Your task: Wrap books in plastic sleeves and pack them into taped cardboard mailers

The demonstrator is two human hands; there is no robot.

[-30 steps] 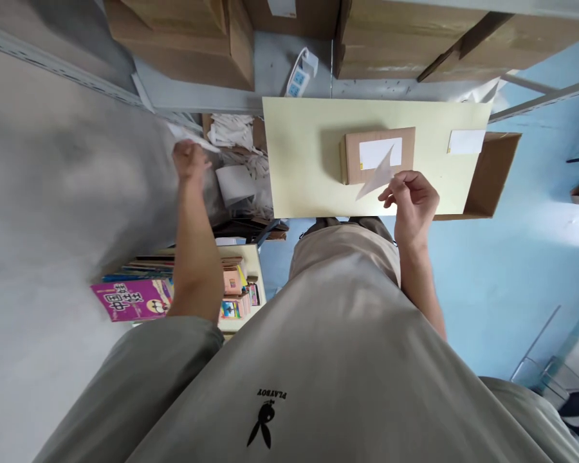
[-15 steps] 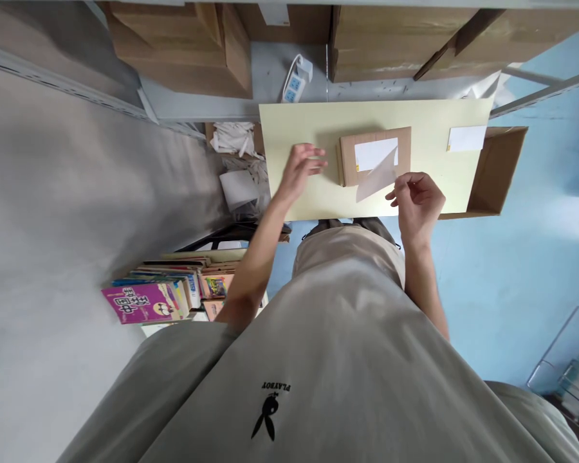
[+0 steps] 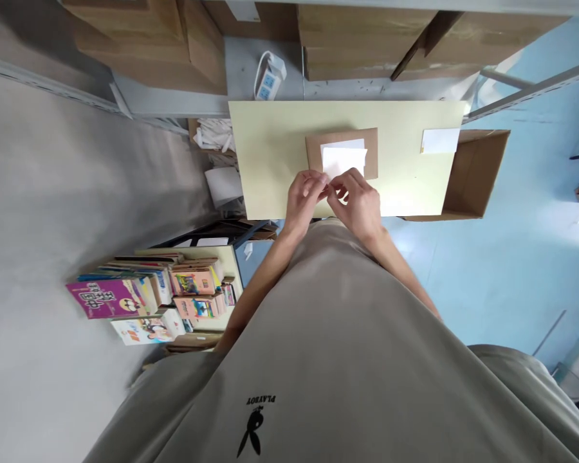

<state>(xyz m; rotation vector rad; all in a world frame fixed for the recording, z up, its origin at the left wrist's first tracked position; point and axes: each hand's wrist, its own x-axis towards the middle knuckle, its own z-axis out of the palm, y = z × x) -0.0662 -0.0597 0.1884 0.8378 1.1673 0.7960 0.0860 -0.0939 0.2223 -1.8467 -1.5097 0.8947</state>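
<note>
A flat cardboard box (image 3: 372,151) lies on the pale yellow board. On its top is a white label (image 3: 347,143), partly covered by a loose white paper sheet (image 3: 343,159). My left hand (image 3: 305,196) pinches at the sheet's lower left corner. Close beside it, my right hand (image 3: 357,199) has thumb and fingers pressed together at the sheet's lower edge. The fingertips of both hands nearly meet in front of the box; the exact grip is partly hidden behind the fingers.
Under everything lies the yellow board (image 3: 265,161). Another white label (image 3: 439,141) rests at its right, beside an open cardboard box (image 3: 480,170). Behind stand a power strip (image 3: 269,83) and large cartons (image 3: 367,42). Books (image 3: 110,299) are stacked at lower left.
My right hand has moved left with the thin sheet, and my left hand has come in to meet it. Both are now at the sheet's near edge. The camera view has shifted slightly.
</note>
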